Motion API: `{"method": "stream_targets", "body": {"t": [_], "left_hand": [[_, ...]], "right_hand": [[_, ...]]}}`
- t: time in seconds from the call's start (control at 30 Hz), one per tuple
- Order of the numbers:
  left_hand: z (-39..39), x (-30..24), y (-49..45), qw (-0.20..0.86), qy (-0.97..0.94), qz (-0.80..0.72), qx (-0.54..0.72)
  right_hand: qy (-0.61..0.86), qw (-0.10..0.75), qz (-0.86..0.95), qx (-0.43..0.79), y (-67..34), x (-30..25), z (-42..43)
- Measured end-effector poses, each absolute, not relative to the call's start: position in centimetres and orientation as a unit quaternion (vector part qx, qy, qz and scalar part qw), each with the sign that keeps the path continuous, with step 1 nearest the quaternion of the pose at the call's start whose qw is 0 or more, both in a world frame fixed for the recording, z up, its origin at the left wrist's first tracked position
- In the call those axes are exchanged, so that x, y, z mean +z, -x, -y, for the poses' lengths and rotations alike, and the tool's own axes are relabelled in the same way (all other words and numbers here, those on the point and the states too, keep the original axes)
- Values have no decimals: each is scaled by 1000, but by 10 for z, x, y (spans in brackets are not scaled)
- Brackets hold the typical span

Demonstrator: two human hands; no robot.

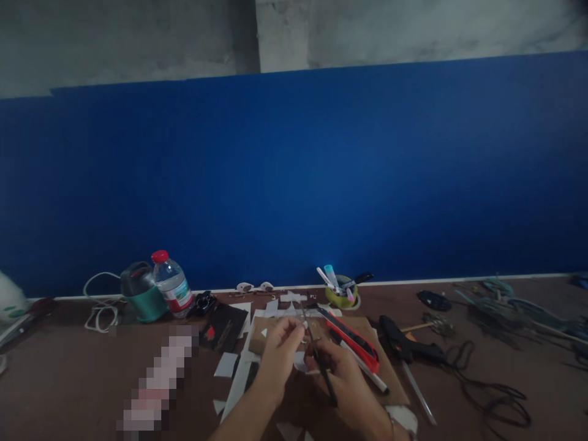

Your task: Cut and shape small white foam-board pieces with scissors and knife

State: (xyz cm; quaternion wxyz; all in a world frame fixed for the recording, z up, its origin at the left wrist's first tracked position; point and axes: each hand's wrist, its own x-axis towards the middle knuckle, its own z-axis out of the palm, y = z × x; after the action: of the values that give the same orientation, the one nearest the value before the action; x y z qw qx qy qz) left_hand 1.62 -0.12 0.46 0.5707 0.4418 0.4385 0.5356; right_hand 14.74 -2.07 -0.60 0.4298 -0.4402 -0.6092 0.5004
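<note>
Backdrop: blue panel (294, 177) below a grey wall.
Tabletop (68, 380): brown, strewn with tools and cables.
Cardboard sheet (390, 376): flat beneath both hands.
White offcuts (236, 383): scattered left of the hands; cutting looks well under way, not finished.
Right hand (344, 376): closed around the scissors (324, 367), blades pointing away.
Left hand (281, 350): fingertips pinched on a small piece (303, 334) at the blades; its shape cannot be told.

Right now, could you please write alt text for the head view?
Two bare hands work over cardboard on a brown table: the right hand grips a thin dark tool, the left hand at its tip. A red utility knife, glue gun and water bottle are nearby.
</note>
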Motion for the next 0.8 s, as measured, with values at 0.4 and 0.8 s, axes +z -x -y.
{"method": "stream_targets", "body": {"t": [0.4,0.8], "left_hand": [[-4,8,-8,604,-444,-436,498],[-8,16,-1,592,-460,-443,492]], "right_hand": [[446,410,596,527,-149,-10,20],[437,411,571,560,-147,-9,21]]}}
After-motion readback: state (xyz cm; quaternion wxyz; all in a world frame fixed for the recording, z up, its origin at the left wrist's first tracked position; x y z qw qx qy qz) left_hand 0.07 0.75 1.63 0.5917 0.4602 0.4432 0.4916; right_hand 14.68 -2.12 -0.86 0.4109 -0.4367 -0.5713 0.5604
